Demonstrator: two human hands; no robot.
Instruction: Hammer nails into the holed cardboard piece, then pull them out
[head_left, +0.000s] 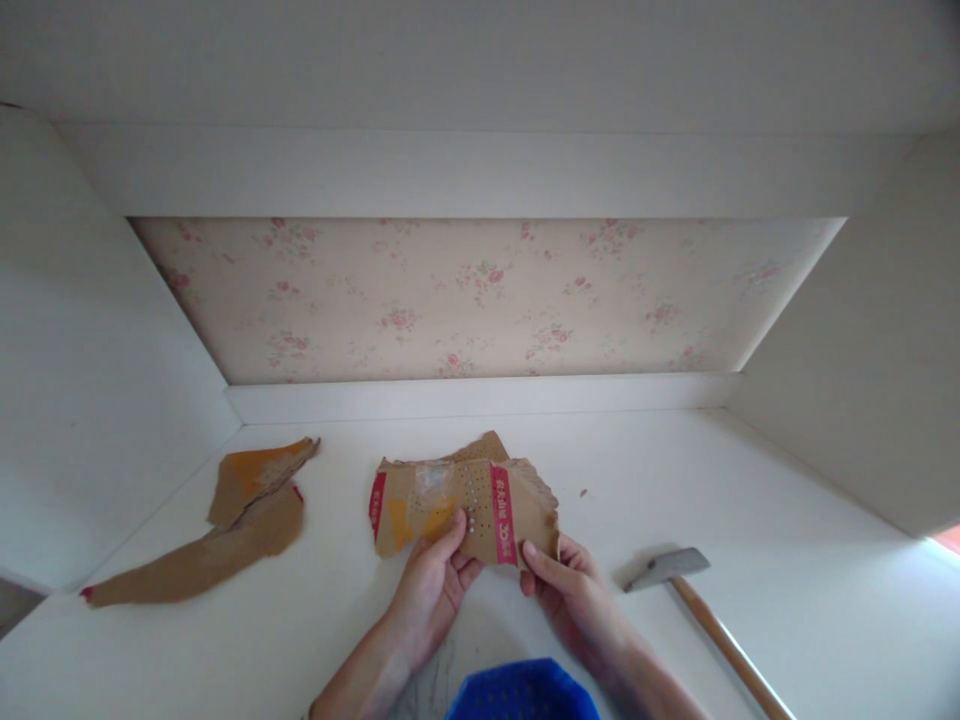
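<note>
A torn piece of brown cardboard with red printed strips and yellow patches is held up in front of me. My left hand grips its lower edge near the middle, thumb on the front and fingers behind. My right hand pinches the lower right corner in the same way. Small holes dot the cardboard, and a short line of tiny silvery heads runs down it beside my left thumb. Behind its top edge another cardboard part sticks up; whether the two are joined is hidden.
Torn cardboard scraps lie on the white surface at left. A hammer with a wooden handle rests at right. A blue perforated container is at the bottom edge. White panels and a floral back wall enclose the space.
</note>
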